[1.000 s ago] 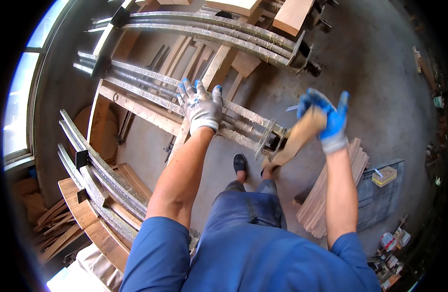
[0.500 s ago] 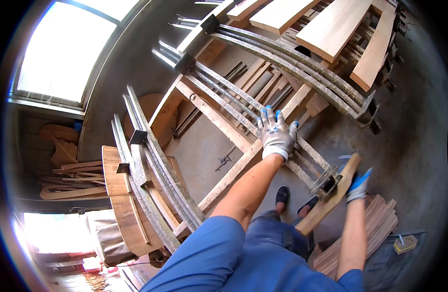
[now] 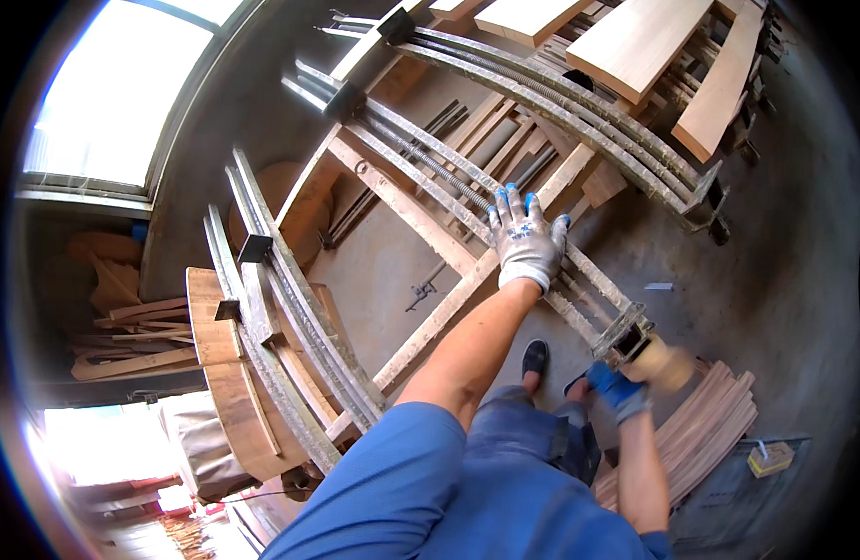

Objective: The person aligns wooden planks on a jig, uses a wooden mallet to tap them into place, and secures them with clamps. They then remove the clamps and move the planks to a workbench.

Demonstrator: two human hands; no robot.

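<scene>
Left hand (image 3: pixel 526 241) lay flat, fingers spread, pressing on the long metal bar clamp (image 3: pixel 505 219) across the wooden rack (image 3: pixel 407 210). Right hand (image 3: pixel 619 388) gripped a wooden mallet (image 3: pixel 662 364) at the clamp's end jaw (image 3: pixel 622 333). Best struck squarely, bar held steady.

Left hand (image 3: pixel 525 238): knit work glove, grey-white fabric over the back and cuff, blue coating visible at the fingertips, a small blue mark on the back of the glove. Ribbed cuff ends at the wrist; forearm above it is bare.

Right hand (image 3: pixel 621 390): glove of the same kind, blue coated side showing, partly blurred.

Upper body: blue short-sleeved shirt, sleeve hem above the elbow. Legs: blue-grey work trousers. Feet: dark shoes, seen below the hands.
</scene>
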